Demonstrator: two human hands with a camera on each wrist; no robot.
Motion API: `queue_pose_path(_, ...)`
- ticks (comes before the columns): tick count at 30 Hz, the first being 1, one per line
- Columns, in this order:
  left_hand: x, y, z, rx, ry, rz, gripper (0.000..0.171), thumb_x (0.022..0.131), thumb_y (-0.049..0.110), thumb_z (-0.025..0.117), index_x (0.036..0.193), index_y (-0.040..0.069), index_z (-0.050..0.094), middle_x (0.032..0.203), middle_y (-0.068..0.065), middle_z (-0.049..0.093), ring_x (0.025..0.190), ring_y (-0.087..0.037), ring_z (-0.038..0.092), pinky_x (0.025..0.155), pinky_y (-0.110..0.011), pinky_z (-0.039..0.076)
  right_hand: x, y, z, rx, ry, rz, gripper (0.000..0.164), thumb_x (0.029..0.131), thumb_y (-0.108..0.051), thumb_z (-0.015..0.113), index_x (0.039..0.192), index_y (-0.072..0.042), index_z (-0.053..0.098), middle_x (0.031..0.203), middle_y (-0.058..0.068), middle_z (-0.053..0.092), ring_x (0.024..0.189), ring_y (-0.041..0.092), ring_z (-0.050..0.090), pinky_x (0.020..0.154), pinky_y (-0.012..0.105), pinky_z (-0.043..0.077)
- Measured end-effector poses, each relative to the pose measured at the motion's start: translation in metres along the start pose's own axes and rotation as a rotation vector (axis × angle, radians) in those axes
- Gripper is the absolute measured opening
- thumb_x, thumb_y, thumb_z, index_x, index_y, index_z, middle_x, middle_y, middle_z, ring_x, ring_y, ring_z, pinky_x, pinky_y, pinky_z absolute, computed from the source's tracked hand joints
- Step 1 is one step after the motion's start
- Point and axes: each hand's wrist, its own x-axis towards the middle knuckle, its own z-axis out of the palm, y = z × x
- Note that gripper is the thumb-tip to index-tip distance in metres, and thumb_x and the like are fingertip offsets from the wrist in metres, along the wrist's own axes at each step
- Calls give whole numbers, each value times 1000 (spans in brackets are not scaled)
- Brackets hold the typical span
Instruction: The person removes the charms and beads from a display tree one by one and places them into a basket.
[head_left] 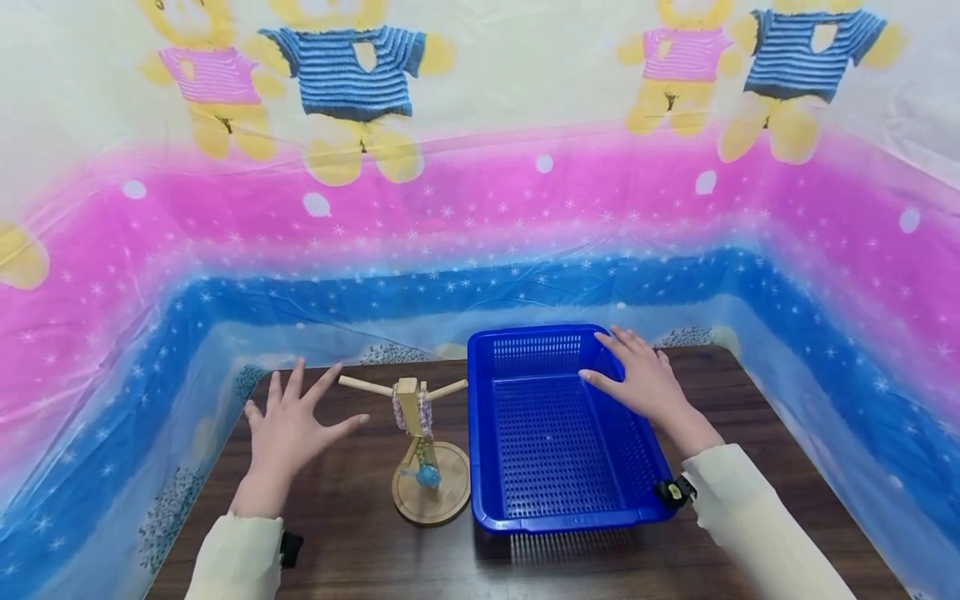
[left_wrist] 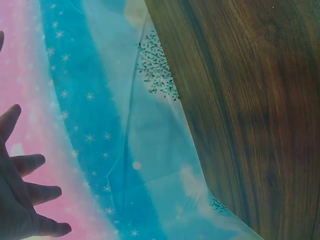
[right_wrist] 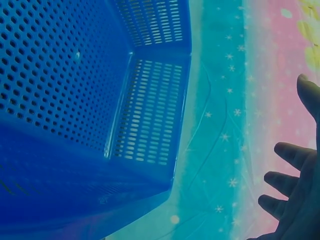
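Observation:
My left hand (head_left: 291, 429), fingers spread wide, is held over the left part of the table and holds nothing. To its right stands a wooden rack (head_left: 408, 408) with two side arms on a round base; beaded strands hang from it, and a light blue piece (head_left: 427, 476) shows low in front. Right of the rack is a blue perforated plastic basket (head_left: 480, 433) with nothing visible inside. Over the basket's right side is my right hand (head_left: 647, 379), fingers extended and empty. In the wrist views, the left fingers (left_wrist: 47, 192) and right fingers (right_wrist: 292, 155) are also spread.
The dark wooden table (head_left: 337, 550) carries the rack and basket. A printed cloth (head_left: 480, 200) with bears, pink and blue bands surrounds it at the back and sides. Each wrist wears a small black device (head_left: 291, 550).

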Motion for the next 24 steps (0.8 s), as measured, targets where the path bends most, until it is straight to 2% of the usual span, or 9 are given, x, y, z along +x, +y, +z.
queue_pose_path(7, -10, 4, -2, -28, 25, 2, 93, 84, 71, 68, 159, 26, 36, 167, -25, 24, 151, -56, 23, 111, -87, 23, -13, -6, 0, 58, 18, -17, 77, 99, -55, 60, 158, -11, 38, 166, 24, 30, 151, 51, 29, 117, 77, 31)
queue_pose_path(11, -17, 5, -3, -46, 63, 24, 91, 84, 68, 69, 157, 21, 41, 163, -25, 34, 145, -54, 37, 107, -81, 37, -20, -12, 1, 104, 21, -11, 77, 99, -55, 61, 157, -9, 39, 164, 25, 32, 149, 52, 33, 116, 75, 35)
queue_pose_path(14, -21, 7, -4, -84, 51, 27, 89, 86, 65, 69, 157, 19, 41, 162, -24, 38, 140, -53, 44, 99, -74, 48, -26, -16, 4, 139, 45, -20, 74, 99, -52, 62, 155, -7, 42, 162, 25, 38, 148, 50, 36, 117, 73, 36)
queue_pose_path(16, -23, 8, -5, -151, 12, 15, 87, 89, 63, 69, 158, 18, 39, 162, -23, 37, 141, -54, 43, 98, -72, 50, -30, -19, 7, 168, 66, -31, 71, 99, -48, 64, 153, -6, 45, 159, 24, 42, 147, 48, 39, 117, 72, 37)
queue_pose_path(20, -26, 11, -7, -357, -66, -21, 81, 94, 53, 68, 159, 16, 37, 164, -23, 35, 147, -53, 35, 109, -75, 42, -39, -27, 15, 250, 106, -50, 61, 99, -40, 67, 147, -5, 53, 153, 24, 50, 143, 47, 45, 114, 70, 42)
queue_pose_path(24, -29, 16, -8, -556, -94, -55, 74, 98, 42, 67, 159, 13, 37, 160, -24, 42, 149, -48, 34, 117, -74, 35, -46, -40, 24, 330, 122, -76, 53, 98, -35, 70, 141, -7, 59, 147, 21, 57, 138, 44, 52, 111, 66, 48)
